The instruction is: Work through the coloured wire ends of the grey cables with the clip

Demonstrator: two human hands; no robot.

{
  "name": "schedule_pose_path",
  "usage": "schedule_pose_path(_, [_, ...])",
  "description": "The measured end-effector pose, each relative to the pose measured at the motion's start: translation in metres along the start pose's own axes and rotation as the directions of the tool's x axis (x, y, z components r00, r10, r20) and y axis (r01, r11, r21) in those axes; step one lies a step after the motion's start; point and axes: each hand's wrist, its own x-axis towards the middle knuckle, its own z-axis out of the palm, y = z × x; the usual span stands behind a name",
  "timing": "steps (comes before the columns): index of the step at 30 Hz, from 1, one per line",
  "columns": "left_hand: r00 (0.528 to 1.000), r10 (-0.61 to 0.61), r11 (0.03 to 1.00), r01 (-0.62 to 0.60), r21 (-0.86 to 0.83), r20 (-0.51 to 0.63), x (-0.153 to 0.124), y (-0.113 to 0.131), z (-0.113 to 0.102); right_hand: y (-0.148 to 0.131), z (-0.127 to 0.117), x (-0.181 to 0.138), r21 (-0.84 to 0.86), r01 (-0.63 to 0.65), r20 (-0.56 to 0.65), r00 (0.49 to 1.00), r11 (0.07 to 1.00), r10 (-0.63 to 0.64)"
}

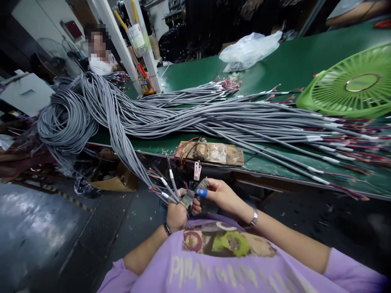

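My left hand [176, 215] is closed around several grey cables [167, 188] near their ends, with white sleeves and thin coloured wires sticking out above the fist. Grey wrapping covers one of its fingers. My right hand [221, 198] is right beside it, fingers bent and pressed together close to the left fingertips. A blue band [201, 192] and grey wrapping are on its fingers. What it pinches, if anything, is too small and partly hidden. Just beyond the hands, a pink clip [197, 171] stands at the bench edge, near a wooden block [214, 152] with red wires.
Long bundles of grey cable [171, 118] stretch over the green bench [195, 69], with a coil [65, 122] at the left. A green fan [351, 83] stands right, a plastic bag [250, 49] behind. A white post [114, 36] rises from the bench. Another person [102, 61] sits beyond.
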Motion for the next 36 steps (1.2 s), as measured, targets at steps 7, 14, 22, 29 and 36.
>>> schedule_pose_path(7, [1.000,-0.007,1.000,0.007,0.010,0.009,0.001,-0.001,-0.001,-0.002,0.000,0.003,-0.182,-0.002,-0.025,1.000,0.983,-0.003])
schedule_pose_path(14, [0.998,-0.034,0.990,0.025,0.141,0.062,0.003,-0.005,-0.004,0.005,0.000,0.012,-0.167,-0.027,0.024,0.999,0.986,0.031])
schedule_pose_path(22, [0.987,-0.067,0.986,0.044,0.159,0.144,0.006,-0.006,-0.007,0.004,-0.014,0.003,-0.345,-0.018,-0.144,0.989,0.938,-0.034])
schedule_pose_path(29, [0.973,-0.106,0.972,0.058,0.229,0.203,0.004,-0.001,-0.006,0.001,-0.003,0.006,-0.375,-0.068,-0.171,0.985,0.925,0.003])
schedule_pose_path(36, [0.999,-0.001,1.000,0.000,0.025,0.036,0.002,-0.006,-0.006,0.005,0.003,0.009,-0.112,-0.006,-0.011,1.000,0.994,0.005])
